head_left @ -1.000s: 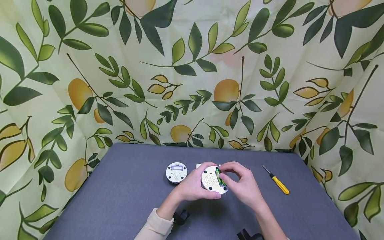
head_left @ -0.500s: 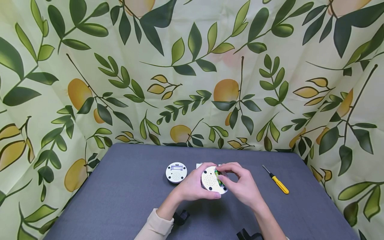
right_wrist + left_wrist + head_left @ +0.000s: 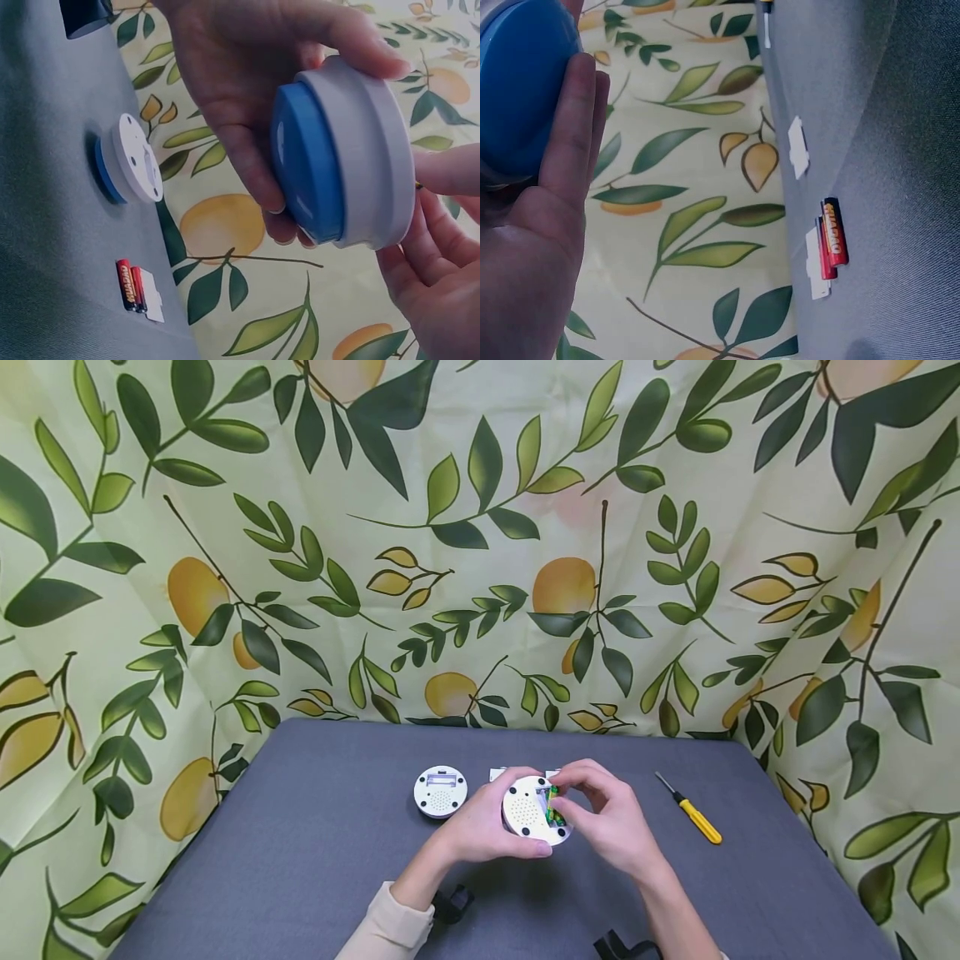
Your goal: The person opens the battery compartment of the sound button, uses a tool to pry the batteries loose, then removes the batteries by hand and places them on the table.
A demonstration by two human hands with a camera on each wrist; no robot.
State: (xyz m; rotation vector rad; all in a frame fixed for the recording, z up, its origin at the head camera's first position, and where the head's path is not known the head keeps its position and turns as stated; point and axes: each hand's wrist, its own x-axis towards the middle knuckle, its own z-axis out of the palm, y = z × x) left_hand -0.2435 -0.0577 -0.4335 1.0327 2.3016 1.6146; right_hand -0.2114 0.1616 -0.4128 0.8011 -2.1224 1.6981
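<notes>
My left hand (image 3: 480,818) grips a round device (image 3: 522,810) by its edge, above the table. Its white underside faces up, showing speaker holes, dark feet and a battery compartment. The right wrist view shows the blue dome (image 3: 304,161) on its other side. Green batteries (image 3: 555,814) show at the compartment, partly hidden by fingers. With thumb and fingertips my right hand (image 3: 611,822) pinches a green battery there, and part of the compartment beside it shows bare. In the right wrist view that hand (image 3: 450,247) is behind the device, hiding most of the battery.
A second round device (image 3: 441,793) lies underside up at the left, its compartment uncovered. A screwdriver (image 3: 697,818) with a yellow handle lies at the right. Behind my hands are red batteries (image 3: 834,236) and white covers (image 3: 799,148). A leaf-patterned cloth (image 3: 480,610) surrounds the table (image 3: 300,860).
My right fingers have shifted slightly right with the pinched battery, and more of the compartment shows. My left hand still holds the device in nearly the same place.
</notes>
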